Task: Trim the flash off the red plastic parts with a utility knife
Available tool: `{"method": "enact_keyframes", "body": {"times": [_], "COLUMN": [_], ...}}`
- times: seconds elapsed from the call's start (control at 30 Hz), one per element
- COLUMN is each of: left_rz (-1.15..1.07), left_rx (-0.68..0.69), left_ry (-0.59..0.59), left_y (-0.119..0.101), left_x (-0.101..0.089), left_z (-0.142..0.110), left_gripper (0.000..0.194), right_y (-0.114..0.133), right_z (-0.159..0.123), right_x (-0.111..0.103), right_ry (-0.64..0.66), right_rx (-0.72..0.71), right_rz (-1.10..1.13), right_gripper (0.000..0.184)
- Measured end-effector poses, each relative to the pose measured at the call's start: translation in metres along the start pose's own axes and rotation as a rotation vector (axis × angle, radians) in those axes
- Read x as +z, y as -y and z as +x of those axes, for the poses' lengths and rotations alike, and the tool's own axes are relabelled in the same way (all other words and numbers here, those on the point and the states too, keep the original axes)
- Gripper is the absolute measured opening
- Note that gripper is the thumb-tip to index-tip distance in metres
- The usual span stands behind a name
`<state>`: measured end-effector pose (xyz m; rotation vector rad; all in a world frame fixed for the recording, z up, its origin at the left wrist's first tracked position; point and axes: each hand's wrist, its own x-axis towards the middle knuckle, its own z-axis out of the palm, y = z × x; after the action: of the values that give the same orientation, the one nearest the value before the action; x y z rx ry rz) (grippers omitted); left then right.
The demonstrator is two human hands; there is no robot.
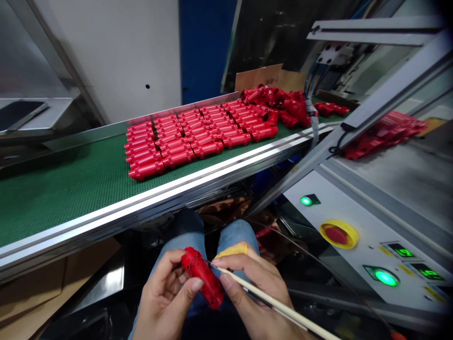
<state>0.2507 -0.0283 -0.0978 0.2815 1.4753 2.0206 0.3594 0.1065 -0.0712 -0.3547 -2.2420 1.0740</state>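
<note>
My left hand point(163, 297) grips a red plastic cylindrical part point(202, 278), which is ribbed and has a dark wire or band at its upper end. My right hand point(256, 288) pinches a long, thin cream-coloured stick point(279, 304), and a fine tip at its end reaches the top of the red part. A yellow finger cot point(231, 250) covers one finger of my right hand. Both hands are held above my knees, which are in blue jeans point(237, 233).
A green conveyor belt point(71, 189) with a metal rail carries neat rows of red parts point(184, 137), with a loose heap point(279, 106) beyond them. To the right stand a grey control panel point(354, 245) with a red-and-yellow emergency stop button point(339, 234), green lights and digital displays.
</note>
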Motion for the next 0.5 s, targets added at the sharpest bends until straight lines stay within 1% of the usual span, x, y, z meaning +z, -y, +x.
{"method": "enact_keyframes", "body": {"times": [0.1,0.13,0.23,0.27,0.4,0.5], "left_rz": [0.012,0.023,0.077,0.087,0.09,0.124], "left_rx": [0.005,0.009,0.028,0.032,0.04,0.091], "left_ry": [0.002,0.024,0.14,0.154,0.088,0.101], "left_y": [0.0,0.001,0.003,0.004,0.007,0.006], "left_x": [-0.004,-0.006,-0.014,-0.015,-0.018,-0.017], "left_z": [0.002,0.003,0.005,0.006,0.006,0.007], "left_gripper": [0.024,0.023,0.02,0.019,0.019,0.018], "right_y": [0.001,0.001,0.001,0.001,0.001,0.003], "right_z": [0.001,0.001,0.002,0.002,0.002,0.001], "right_x": [-0.001,-0.001,-0.002,-0.002,-0.005,-0.01], "right_ry": [0.018,0.026,0.04,0.038,0.06,0.108], "right_rx": [-0.026,-0.034,-0.038,-0.035,-0.013,0.016], "right_rz": [-0.015,-0.025,-0.058,-0.07,-0.101,-0.064], "right_gripper": [0.019,0.019,0.018,0.018,0.017,0.014]}}
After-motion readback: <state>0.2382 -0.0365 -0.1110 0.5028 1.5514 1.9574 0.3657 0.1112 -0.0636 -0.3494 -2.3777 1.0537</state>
